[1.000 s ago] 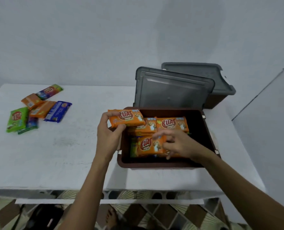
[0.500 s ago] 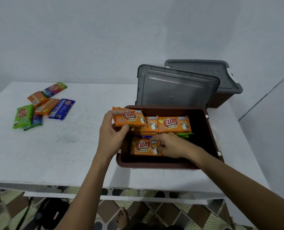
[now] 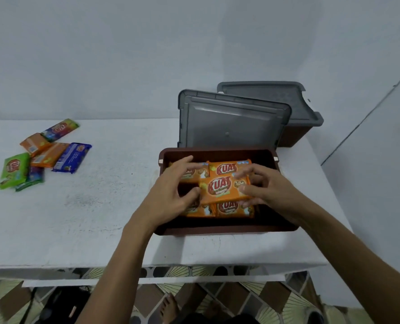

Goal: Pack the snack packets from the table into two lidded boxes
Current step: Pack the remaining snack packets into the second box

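An open brown box (image 3: 217, 230) stands on the white table (image 3: 105, 206), its grey lid (image 3: 231, 122) leaning upright behind it. Several orange Kuat packets (image 3: 227, 168) lie flat inside. Over them my right hand (image 3: 267, 188) pinches the right end of another orange packet (image 3: 222, 188). My left hand (image 3: 171, 195) is over the box's left half with fingers spread, its thumb against that packet's left edge. A loose pile of packets lies at the far left: green (image 3: 14, 169), two orange (image 3: 47, 155), blue (image 3: 71, 156) and a multicoloured one (image 3: 59, 129).
A second brown box (image 3: 295, 136) with a grey lid (image 3: 264, 94) on it stands behind the first, at the table's back right corner. A wall runs along the back and right. Patterned floor tiles and a bare foot (image 3: 168, 307) show below the front edge.
The orange packet moved from my left hand, at the box's left rim, to over the box's middle, where my right hand took hold of it. My left hand's fingers opened.
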